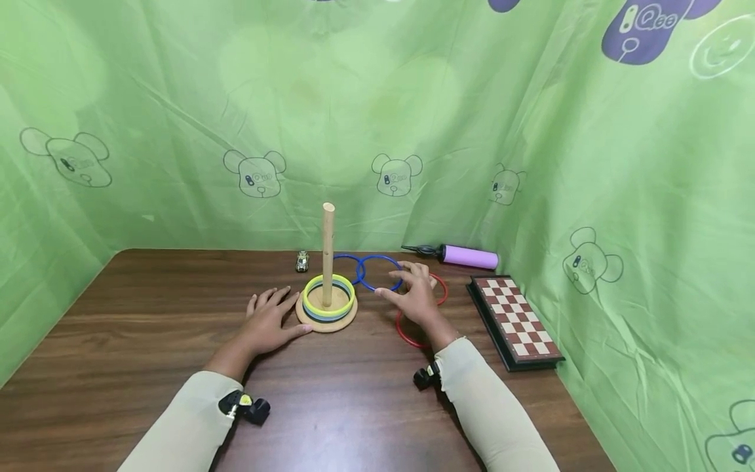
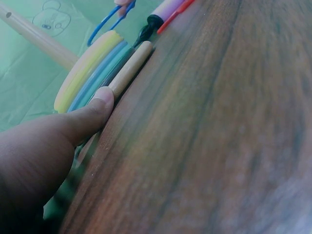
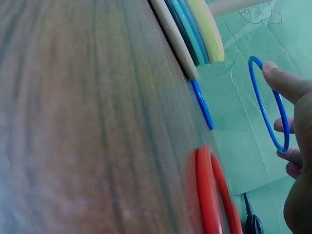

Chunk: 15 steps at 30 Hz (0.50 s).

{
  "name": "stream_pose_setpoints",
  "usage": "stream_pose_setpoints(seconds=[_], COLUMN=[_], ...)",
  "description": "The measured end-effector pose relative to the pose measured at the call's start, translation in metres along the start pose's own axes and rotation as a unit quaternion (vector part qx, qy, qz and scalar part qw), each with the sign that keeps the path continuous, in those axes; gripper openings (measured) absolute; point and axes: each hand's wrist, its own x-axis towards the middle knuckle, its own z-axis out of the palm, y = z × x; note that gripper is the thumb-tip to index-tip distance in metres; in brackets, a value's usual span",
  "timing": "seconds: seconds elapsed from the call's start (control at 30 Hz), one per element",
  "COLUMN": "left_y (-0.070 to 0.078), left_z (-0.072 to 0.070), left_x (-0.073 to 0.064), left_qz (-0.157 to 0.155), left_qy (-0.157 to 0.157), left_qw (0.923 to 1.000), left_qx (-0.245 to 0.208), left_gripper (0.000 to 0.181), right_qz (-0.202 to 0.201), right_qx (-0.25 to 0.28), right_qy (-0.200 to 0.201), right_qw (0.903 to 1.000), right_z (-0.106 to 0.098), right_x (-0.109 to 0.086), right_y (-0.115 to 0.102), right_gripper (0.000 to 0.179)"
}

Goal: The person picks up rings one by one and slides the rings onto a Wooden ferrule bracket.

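My right hand [image 1: 415, 295] pinches a blue ring [image 3: 258, 95] between thumb and fingers, raised off the table. Another blue ring [image 1: 348, 255] lies behind the wooden peg stand. My left hand [image 1: 265, 324] rests at the left side of that stand's round base [image 1: 323, 326], its thumb touching the edge and its fingers spread. Around the upright peg [image 1: 328, 255], a yellow ring [image 2: 85, 73] tops a stack with blue, teal and dark rings beneath. Red rings [image 1: 407, 337] lie under and beside my right hand, partly hidden by it.
At the back of the brown table [image 1: 147, 314] stands a small toy car [image 1: 302, 261]. A purple hand pump [image 1: 468, 256] lies at the back right. On the right is a checkered game board [image 1: 519, 318]. Green printed cloth [image 1: 330, 118] hangs behind and beside the table.
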Motion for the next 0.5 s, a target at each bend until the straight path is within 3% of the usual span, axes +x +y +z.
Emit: stream_pose_setpoints(seconds=[0.5], left_y=[0.001], left_z=[-0.002], left_x=[0.002], left_qz=[-0.006], left_qy=[-0.008], left_qw=[0.9999], left_qx=[-0.003], left_gripper=[0.1], right_qz=[0.008], right_qx=[0.027], right_qy=[0.01], right_qw=[0.9995], right_z=[-0.008], right_x=[0.006], right_y=[-0.013], right_gripper=[0.055])
